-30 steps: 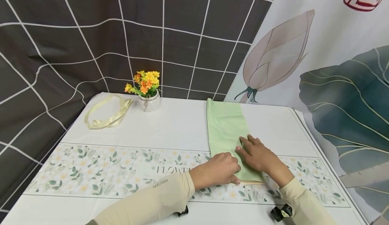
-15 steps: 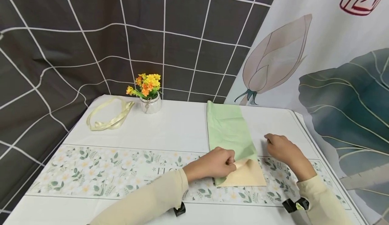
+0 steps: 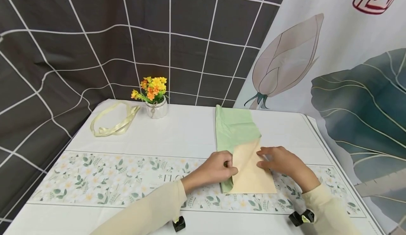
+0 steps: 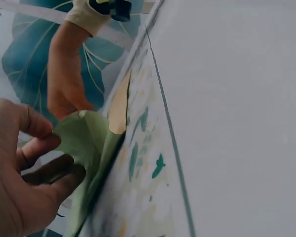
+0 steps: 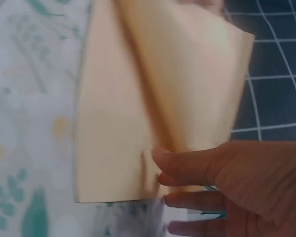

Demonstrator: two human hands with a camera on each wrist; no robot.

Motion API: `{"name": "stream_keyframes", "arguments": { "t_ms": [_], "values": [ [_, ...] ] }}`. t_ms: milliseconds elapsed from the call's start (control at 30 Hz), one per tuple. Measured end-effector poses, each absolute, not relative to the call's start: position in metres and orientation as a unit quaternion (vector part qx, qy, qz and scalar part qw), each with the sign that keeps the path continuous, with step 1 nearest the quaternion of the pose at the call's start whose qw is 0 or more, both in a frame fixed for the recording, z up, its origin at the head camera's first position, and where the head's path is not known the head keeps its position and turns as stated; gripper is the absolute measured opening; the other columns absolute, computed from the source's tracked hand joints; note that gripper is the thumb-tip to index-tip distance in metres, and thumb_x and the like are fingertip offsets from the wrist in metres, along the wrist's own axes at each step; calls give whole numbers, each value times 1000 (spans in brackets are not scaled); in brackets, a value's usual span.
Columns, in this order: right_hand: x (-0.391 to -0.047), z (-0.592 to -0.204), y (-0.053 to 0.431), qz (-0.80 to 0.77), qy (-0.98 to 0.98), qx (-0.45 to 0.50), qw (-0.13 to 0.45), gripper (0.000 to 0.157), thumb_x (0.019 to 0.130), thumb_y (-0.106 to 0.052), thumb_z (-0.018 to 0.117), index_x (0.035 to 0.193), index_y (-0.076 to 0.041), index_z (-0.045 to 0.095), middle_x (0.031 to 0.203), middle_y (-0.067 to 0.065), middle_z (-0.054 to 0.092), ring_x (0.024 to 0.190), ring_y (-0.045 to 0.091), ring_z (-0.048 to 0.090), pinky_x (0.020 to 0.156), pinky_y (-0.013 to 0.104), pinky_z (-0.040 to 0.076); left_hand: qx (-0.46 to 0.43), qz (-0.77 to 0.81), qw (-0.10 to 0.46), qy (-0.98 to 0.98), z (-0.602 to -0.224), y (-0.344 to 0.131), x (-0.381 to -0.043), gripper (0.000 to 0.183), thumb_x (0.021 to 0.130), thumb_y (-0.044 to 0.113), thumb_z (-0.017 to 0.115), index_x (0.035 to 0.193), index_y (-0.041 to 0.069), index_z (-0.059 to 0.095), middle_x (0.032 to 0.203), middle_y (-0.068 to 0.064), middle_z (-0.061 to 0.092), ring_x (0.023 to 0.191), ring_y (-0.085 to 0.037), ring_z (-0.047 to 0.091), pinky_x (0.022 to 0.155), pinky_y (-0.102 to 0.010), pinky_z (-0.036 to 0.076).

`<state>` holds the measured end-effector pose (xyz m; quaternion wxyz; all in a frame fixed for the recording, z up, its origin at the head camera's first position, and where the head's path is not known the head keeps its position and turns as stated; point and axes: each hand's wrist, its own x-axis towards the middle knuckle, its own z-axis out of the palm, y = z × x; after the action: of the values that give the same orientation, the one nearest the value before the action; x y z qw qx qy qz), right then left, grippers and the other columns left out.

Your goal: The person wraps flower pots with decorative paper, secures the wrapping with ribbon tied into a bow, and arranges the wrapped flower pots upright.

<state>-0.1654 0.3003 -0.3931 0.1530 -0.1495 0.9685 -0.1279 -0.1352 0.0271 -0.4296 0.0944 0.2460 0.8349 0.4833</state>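
Observation:
A folded cloth lies lengthwise on the table, its green side (image 3: 236, 125) showing at the far end. At the near end a layer is turned up, so its peach side (image 3: 253, 182) shows. With thumb and fingers my left hand (image 3: 210, 168) pinches the raised edge of that layer; the left wrist view has the green face curving up from the fingertips. My right hand (image 3: 285, 162) is at the cloth's right edge, fingertips on the peach face beside the slanting fold. In the right wrist view its fingers are fairly straight.
A pale yellow ribbon (image 3: 114, 129) lies looped at the back left of the table (image 3: 187, 133). Beside it stands a white pot (image 3: 157, 110) of orange and yellow flowers. A dark grid-patterned curtain (image 3: 187, 48) hangs behind.
The near end of the cloth, green side up earlier, is lifted and turned to peach. My left hand has moved slightly left with the edge; my right hand lifted off rightward, then returned.

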Motion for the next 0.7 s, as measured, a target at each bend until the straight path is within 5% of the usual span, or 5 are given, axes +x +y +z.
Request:
{"name": "stream_keyframes", "arguments": {
  "t_ms": [233,333,467,700],
  "values": [
    [-166,-395,293,-90,974,-129,166,59,88,-43,81,134,-9,70,149,26,57,137,53,51,103,65,48,167,497,45,850,-415,-10,-119,18,84,15,68,69,15,60,82,6,62,75,-8,59,72,-24,53],
    [-167,-394,289,-82,973,-128,175,58,89,-41,80,135,-7,69,150,27,55,137,53,50,101,62,50,149,506,51,848,-416,-32,-112,7,87,15,67,90,12,72,89,5,67,78,-9,63,72,-25,55],
    [-168,-394,289,-77,972,-134,180,58,89,-40,80,134,-6,69,149,27,55,137,53,51,96,57,54,118,522,79,841,-421,-57,-104,38,89,15,67,127,10,67,97,2,72,79,-12,64,77,-30,55],
    [-171,-395,292,-74,970,-148,177,58,88,-42,80,133,-7,70,147,27,58,133,53,54,93,58,55,110,509,103,848,-426,-82,-94,34,90,16,70,123,14,63,92,3,71,81,-13,65,78,-30,53]
  ]
}}
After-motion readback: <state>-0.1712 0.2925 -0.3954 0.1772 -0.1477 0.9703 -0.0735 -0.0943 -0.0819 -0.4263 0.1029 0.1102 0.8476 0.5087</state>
